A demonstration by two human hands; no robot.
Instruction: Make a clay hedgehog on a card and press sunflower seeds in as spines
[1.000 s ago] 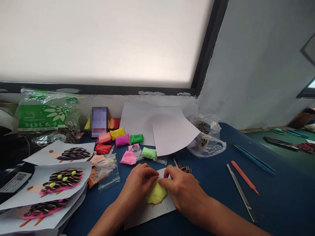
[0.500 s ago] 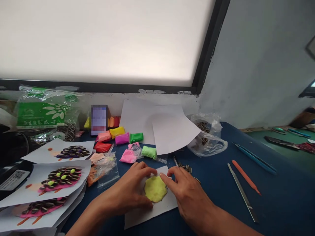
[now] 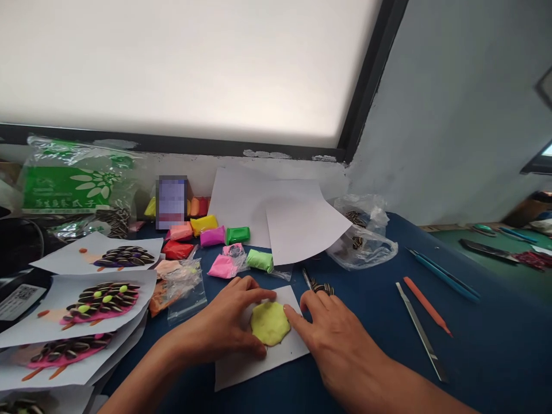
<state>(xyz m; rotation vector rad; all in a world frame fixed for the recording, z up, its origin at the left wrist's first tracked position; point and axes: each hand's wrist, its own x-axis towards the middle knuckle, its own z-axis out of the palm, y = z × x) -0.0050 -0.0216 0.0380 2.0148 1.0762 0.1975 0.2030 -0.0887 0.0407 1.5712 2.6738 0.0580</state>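
A flattened yellow clay disc lies on a small white sheet of paper in front of me. My left hand is open, its index finger and thumb spread around the disc's left side, with the thumb tip on the paper by its lower edge. From the right, my right hand reaches in with its thumb tip at the disc's edge and its index finger bent on the paper. Neither hand grips anything. Just beyond the right hand lie striped sunflower seeds and a partly hidden metal tool.
Seed-covered hedgehog pictures are stacked at left. Behind stand coloured clay packets, a phone, a green seed bag and white sheets. A plastic bag of seeds, tweezers, a knife and an orange tool lie right.
The view has tilted slightly, so everything sits a little higher. My right thumb has shifted slightly outward along the disc's right edge. My left hand stays around the disc's left side.
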